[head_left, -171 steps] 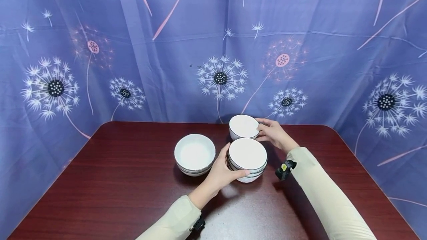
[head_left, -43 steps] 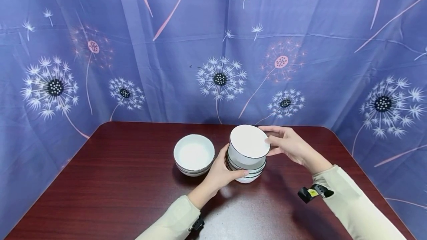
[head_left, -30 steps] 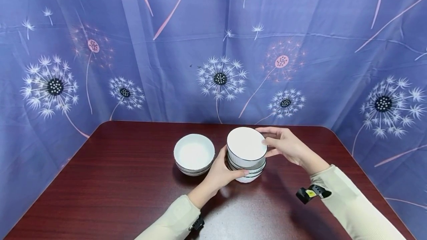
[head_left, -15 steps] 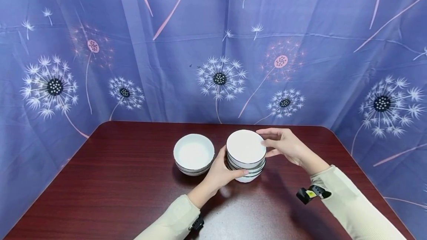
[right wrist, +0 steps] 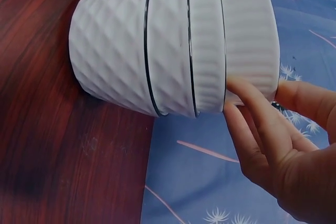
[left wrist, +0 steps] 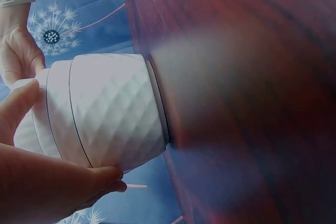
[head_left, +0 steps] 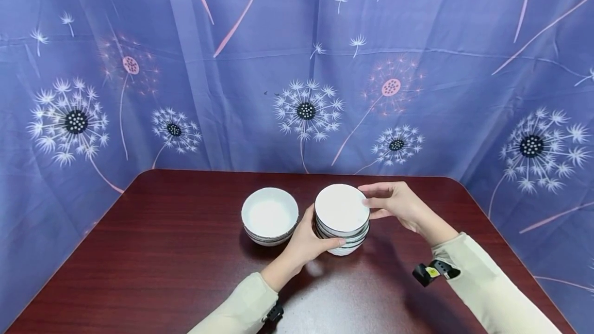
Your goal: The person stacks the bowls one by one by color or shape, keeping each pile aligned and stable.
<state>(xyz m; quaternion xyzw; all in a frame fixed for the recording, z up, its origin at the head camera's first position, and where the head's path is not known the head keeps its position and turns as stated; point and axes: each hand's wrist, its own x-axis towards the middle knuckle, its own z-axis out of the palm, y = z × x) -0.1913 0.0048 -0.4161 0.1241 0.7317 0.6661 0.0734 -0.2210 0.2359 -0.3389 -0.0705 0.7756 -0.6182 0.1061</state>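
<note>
At the right of the table's middle stands a stack of white bowls [head_left: 342, 251] with dark rims. My left hand [head_left: 306, 241] grips this stack from the left, thumb across its front. On top sits a white bowl [head_left: 342, 207] with a ribbed outside, nested into the stack. My right hand [head_left: 399, 205] pinches the right side of that top bowl. In the right wrist view, my right hand's fingers [right wrist: 262, 124] lie under and against the ribbed top bowl [right wrist: 249, 35]. Lower bowls [right wrist: 107, 45] there have a dimpled diamond pattern.
Just left of the gripped stack is a second, lower stack of white bowls [head_left: 270, 214]. Both stand on a dark red wooden table [head_left: 162, 251]. A blue curtain [head_left: 241, 86] with dandelion prints hangs behind and beside the table.
The right hand has brought a bowl from behind the stack to above it, then lowered it into the stack. My left hand has kept its grip, almost unmoved.
</note>
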